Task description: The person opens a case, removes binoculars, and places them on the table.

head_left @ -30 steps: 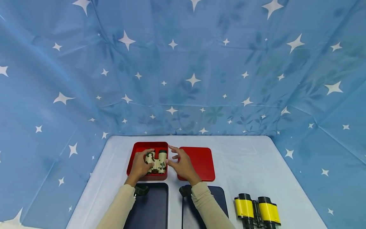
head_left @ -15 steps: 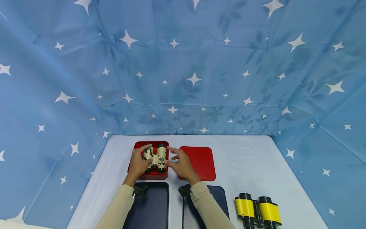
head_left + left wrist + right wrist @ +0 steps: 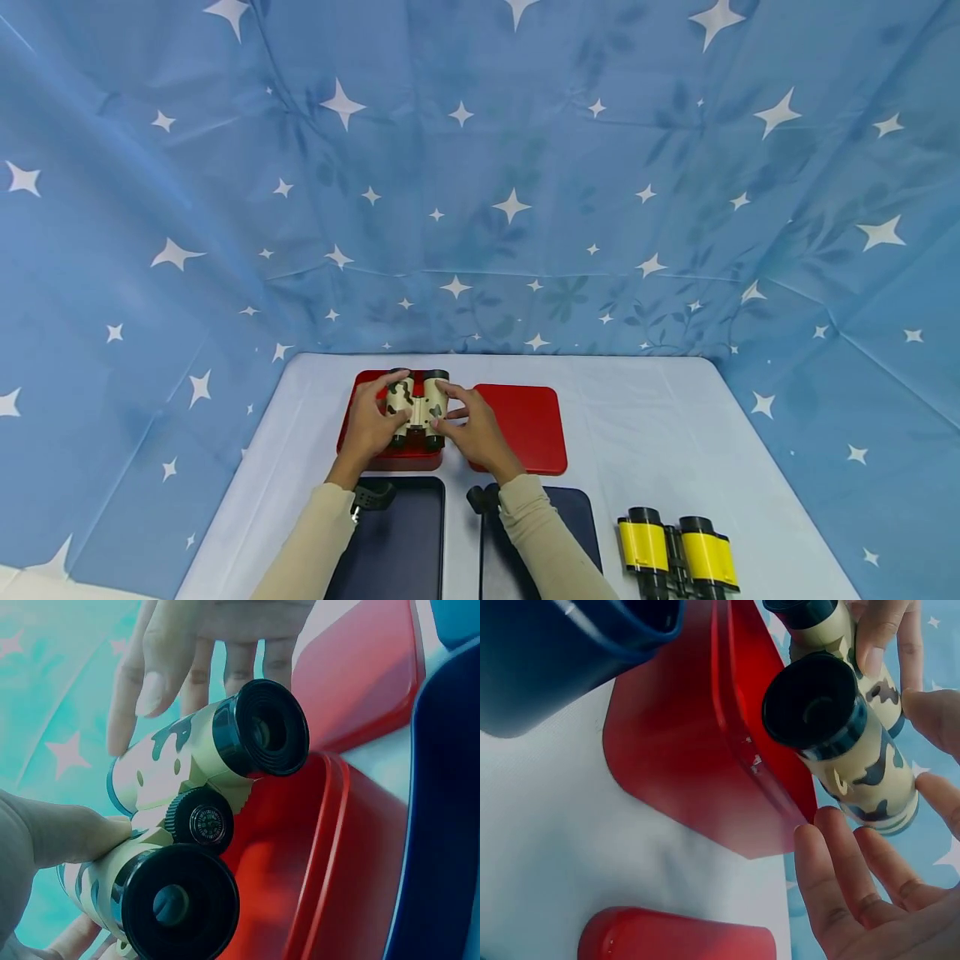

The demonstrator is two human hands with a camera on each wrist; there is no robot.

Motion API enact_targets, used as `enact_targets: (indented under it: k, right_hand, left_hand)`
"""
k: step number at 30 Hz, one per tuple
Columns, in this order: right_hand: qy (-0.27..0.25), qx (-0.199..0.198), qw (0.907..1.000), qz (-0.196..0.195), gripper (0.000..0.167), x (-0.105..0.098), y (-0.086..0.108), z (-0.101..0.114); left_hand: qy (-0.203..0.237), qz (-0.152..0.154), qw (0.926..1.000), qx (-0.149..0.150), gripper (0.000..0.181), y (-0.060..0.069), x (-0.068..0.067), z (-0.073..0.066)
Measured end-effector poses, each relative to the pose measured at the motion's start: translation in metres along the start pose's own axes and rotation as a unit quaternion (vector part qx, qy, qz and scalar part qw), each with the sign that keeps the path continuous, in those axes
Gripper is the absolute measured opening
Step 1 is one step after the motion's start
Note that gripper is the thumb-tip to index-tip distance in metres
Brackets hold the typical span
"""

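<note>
Camouflage binoculars (image 3: 417, 410) in beige and dark green, with black eyecups, are held over an open red box (image 3: 405, 464). My left hand (image 3: 369, 427) grips the left barrel, its thumb near the central hinge. At the right barrel, my right hand (image 3: 480, 429) pinches with thumb and index finger while its other fingers spread away, as the right wrist view shows. A round compass dial (image 3: 207, 824) sits at the binoculars' centre in the left wrist view. The box's interior (image 3: 274, 862) shows red below the eyecups.
A flat red lid (image 3: 525, 429) lies right of the red box. Nearer me are a dark navy tray-like box (image 3: 390, 542) and a navy lid (image 3: 579, 517) under my forearms. Yellow and black binoculars (image 3: 643, 546) lie at the right. A blue starry curtain (image 3: 480, 183) surrounds the white table (image 3: 637, 433).
The camouflage binoculars have risen out of the red box and shifted slightly away and right. My left hand has moved with them. My right thumb and index finger have come onto the right barrel.
</note>
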State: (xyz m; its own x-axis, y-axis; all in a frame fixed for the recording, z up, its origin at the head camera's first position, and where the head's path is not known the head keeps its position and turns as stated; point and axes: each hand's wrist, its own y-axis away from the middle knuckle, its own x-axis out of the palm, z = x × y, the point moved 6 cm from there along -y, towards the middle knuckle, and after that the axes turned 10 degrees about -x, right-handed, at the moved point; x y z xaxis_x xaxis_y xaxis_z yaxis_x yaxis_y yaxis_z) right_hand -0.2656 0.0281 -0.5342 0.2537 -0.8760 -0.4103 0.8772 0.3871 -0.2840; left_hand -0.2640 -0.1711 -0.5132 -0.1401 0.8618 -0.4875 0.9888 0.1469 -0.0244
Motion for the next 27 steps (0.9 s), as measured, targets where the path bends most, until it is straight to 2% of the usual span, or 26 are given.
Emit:
enact_targets:
  k: [6, 16, 20, 27]
  right_hand:
    - [-0.004, 0.002, 0.9999, -0.009, 0.063, -0.006, 0.001, -0.001]
    - [-0.031, 0.013, 0.9991, -0.026, 0.06, -0.018, 0.009, -0.006]
    - [-0.035, 0.022, 0.9984, -0.039, 0.06, -0.025, 0.013, -0.01]
    - [-0.051, 0.038, 0.9964, -0.056, 0.059, -0.038, 0.021, -0.019]
  left_hand:
    - [0.012, 0.011, 0.9998, 0.005, 0.063, 0.002, 0.007, -0.004]
    - [0.026, 0.03, 0.9992, -0.006, 0.062, 0.007, 0.023, -0.007]
    - [0.048, 0.042, 0.9979, -0.011, 0.06, 0.01, 0.028, -0.009]
    - [0.102, 0.081, 0.9914, -0.017, 0.062, 0.011, 0.039, -0.013]
